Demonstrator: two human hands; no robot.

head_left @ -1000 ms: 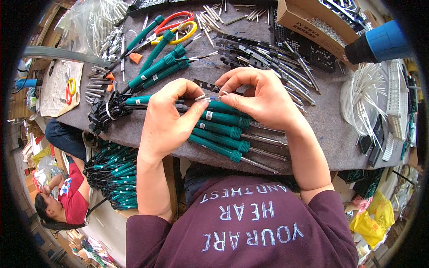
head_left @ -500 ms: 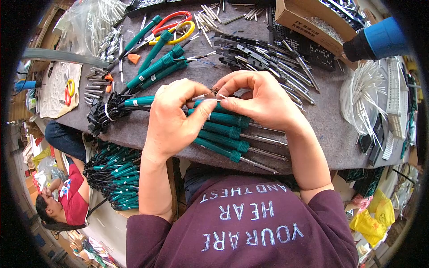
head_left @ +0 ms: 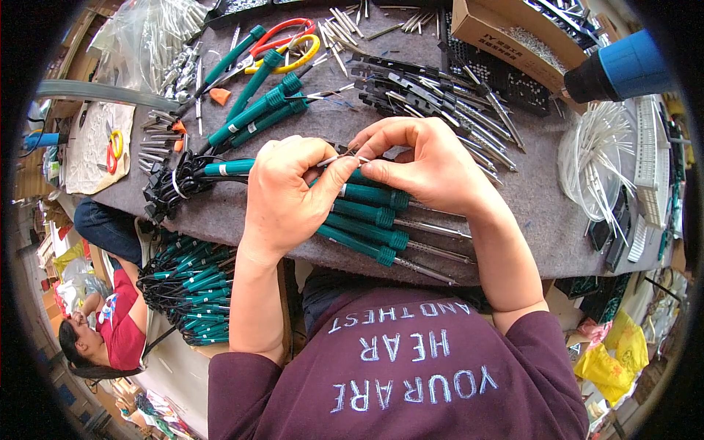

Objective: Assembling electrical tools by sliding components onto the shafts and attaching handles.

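Observation:
Both my hands meet over a row of green-handled soldering irons (head_left: 372, 213), their metal barrels pointing right. Thumb and forefinger of my left hand (head_left: 282, 194) pinch a thin wire with a pale sleeve. Close beside it, my right hand (head_left: 429, 165) is closed in a pinch on the thin wire's other part, fingertips nearly touching the left ones. The wire's exact joint is too small to make out. Under my left hand, a green handle (head_left: 227, 169) runs to black cords (head_left: 172, 187) bundled with a white tie. More green handles (head_left: 257, 110) lie beyond, bare wires sticking out.
Red-and-yellow-handled scissors (head_left: 282, 48) lie at the far left. Metal barrels with black clips (head_left: 447, 103) are heaped beyond my right hand. At right are a blue heat gun (head_left: 623, 66), a cardboard box (head_left: 513, 37) and white sleeves (head_left: 598, 158). Another person (head_left: 110, 323) sits at left.
My left hand has shifted very slightly, its fingertips moving closer to the right hand's. The pale sleeve and wire between them have tilted a little. The right hand has barely moved.

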